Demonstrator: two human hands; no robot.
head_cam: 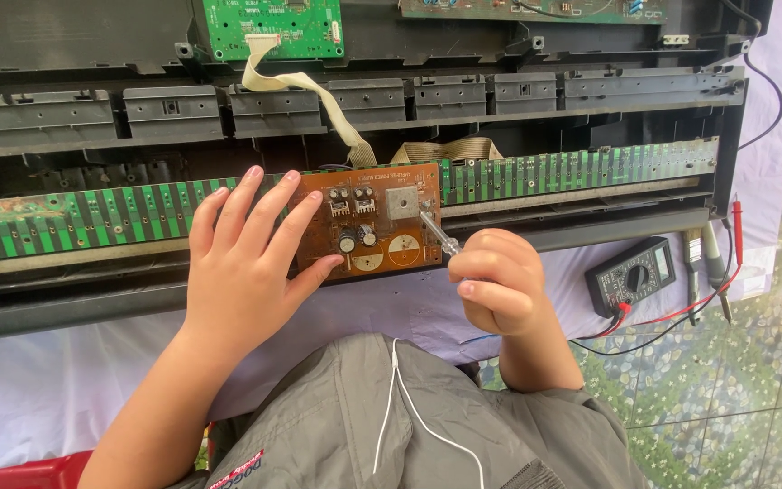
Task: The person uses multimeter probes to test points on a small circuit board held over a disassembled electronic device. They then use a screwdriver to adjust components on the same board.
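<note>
Opened keyboard chassis (590, 91) on white cloth. Left hand (242, 263) flat, steadying brown circuit board (368, 217); right hand (500, 281) closed around screwdriver (436, 231), tip at board. Unscrewing underway; next needs steady downward pressure.

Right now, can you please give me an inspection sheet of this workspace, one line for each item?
Surface: pale cloth under an opened black keyboard chassis.
Job's things: brown circuit board with capacitors; screwdriver, tip on the board's right part.
Clutter: multimeter and a few tools at the right; red object at the bottom left corner.
Hands: left hand flat, fingers on the board's left edge; right hand closed around the screwdriver.
Cables: beige ribbon cable from the green board; red and black probe leads; white cord on the jacket.
Surroundings: patterned tile floor.
</note>
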